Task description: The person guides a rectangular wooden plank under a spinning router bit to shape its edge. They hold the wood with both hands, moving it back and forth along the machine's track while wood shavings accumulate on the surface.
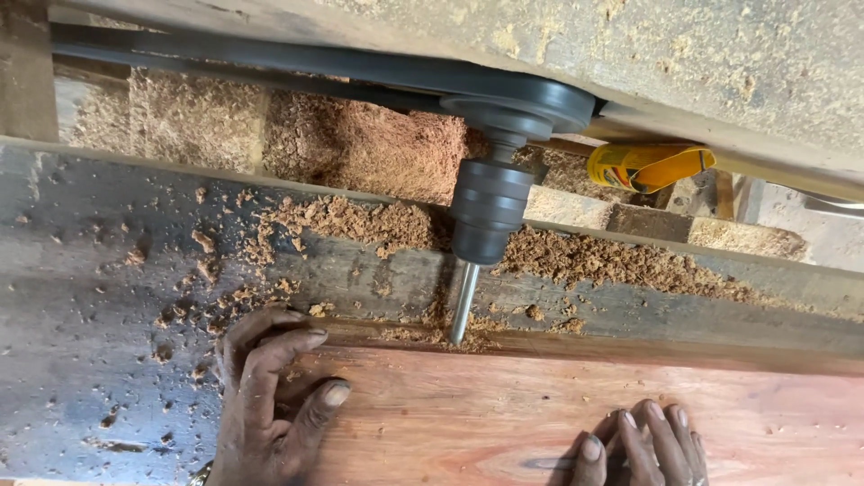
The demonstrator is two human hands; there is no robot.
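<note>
1. Under both palms lies a reddish wooden board (504,414); the left hand (265,405) is spread open and flat on its near-left end, fingertips over the edge onto the grey machine table (81,297).
2. Right hand (643,445) rests open on the board too, fingers together and pressing down, likely to keep it steady.
3. Between the hands and just beyond them, a steel drill bit (463,301) meets the board's far edge, held in a dark chuck (490,211).
4. Past the chuck: a pulley with belt (270,58), heaps of sawdust (360,148), and a yellow object (648,165) off to the right.
</note>
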